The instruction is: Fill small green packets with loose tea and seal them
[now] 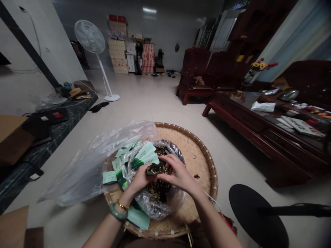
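left hand (142,178) holding packet (152,169), tray rim (215,168), floor (152,103) beyond

Living room: wooden chairs (196,62), fan (90,36)

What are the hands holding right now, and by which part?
The left hand holds a small open packet by its left side. The right hand curves beside it; whether it grips anything cannot be told.

the bag (155,209) sits on the tray (199,151) with loose bits (158,193) in it, packets (117,164) to its left, a plastic sheet (85,165) over the tray's left rim. ahead, a fan (90,36) stands left, boxes (118,55) farther back, a bench (248,120) right.
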`<state>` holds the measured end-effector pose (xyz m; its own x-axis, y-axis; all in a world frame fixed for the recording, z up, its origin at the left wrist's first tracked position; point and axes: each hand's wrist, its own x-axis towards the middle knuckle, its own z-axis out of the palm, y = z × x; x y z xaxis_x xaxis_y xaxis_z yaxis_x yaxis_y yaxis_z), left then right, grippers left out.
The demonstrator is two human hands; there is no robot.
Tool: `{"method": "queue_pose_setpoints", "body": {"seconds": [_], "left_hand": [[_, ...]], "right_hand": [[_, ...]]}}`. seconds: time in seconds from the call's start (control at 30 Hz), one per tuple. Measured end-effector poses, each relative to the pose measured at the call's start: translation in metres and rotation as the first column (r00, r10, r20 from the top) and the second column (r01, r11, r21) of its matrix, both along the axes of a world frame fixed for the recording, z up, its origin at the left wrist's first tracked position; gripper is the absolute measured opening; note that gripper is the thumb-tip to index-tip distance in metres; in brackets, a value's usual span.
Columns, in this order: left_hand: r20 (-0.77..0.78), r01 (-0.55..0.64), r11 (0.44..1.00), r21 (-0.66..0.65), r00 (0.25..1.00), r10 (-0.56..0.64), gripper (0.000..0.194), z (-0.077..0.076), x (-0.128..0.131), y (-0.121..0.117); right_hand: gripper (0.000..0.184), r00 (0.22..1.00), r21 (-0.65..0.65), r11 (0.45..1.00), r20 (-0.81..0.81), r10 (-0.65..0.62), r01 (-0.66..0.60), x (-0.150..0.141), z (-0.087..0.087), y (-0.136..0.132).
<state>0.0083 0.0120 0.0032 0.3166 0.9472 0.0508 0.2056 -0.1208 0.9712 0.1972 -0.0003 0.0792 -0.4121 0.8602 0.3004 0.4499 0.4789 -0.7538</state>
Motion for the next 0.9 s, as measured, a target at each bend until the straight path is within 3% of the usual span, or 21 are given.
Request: {"method": "queue_pose_setpoints", "body": {"seconds": [0.03,0.1,0.13,0.27,0.47,0.7,0.9], "left_hand": [[0.003,0.020,0.998,-0.058,1.000,-0.020,0.021,0.002,0.002,0.000],[0.026,0.027,0.989,-0.146,0.999,-0.023,0.025,0.007,0.006,-0.001],[0.052,0.016,0.985,-0.173,0.999,-0.007,0.029,0.010,0.007,0.000],[0.158,-0.064,0.974,-0.217,0.982,0.099,0.032,0.020,0.008,0.003],[0.202,-0.147,0.960,-0.238,0.959,0.197,0.040,0.019,0.012,0.007],[0.299,-0.023,0.922,-0.387,0.943,0.149,0.044,0.013,0.020,0.003],[0.304,-0.051,0.916,-0.398,0.934,0.185,0.037,0.011,0.019,0.004]], "right_hand": [[0.048,1.000,-0.004,1.000,-0.012,0.008,-0.008,-0.005,-0.004,0.004],[0.015,0.998,-0.068,0.997,-0.048,-0.026,0.023,-0.014,-0.013,0.014],[0.009,0.995,-0.123,0.991,-0.081,-0.062,0.052,-0.017,-0.018,0.020],[0.019,0.975,-0.330,0.942,-0.181,-0.126,0.060,-0.015,-0.036,0.039],[0.031,0.941,-0.497,0.867,-0.282,-0.186,0.023,-0.007,-0.052,0.047],[0.031,0.912,-0.513,0.857,-0.329,-0.244,0.044,-0.010,-0.057,0.047],[0.025,0.948,-0.432,0.899,-0.252,-0.196,0.071,-0.012,-0.057,0.050]]}}
